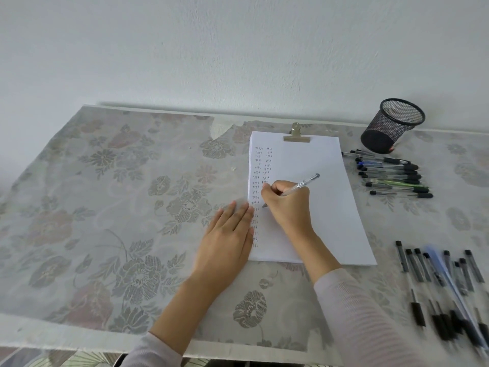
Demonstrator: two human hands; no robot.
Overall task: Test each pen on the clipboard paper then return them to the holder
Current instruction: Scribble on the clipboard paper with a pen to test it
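A: On the paper [317, 213], left column: right hand [287, 205] pinches a clear plastic pen [301, 185], tip down. Left hand [227, 234] flat, fingers straight, on the paper's left edge.
B: Holder [393, 125]?
A: Black mesh cylinder, right of the paper's top; loose pens [391, 176] just below it.

A: Camera position?
B: One wide-angle head view, above the near edge of the table [105, 181], facing forward and down.
A: Range?
B: Close. Left hand [227, 234] and right hand [288, 205] lie mid-frame; the wall [238, 49] fills the top third.
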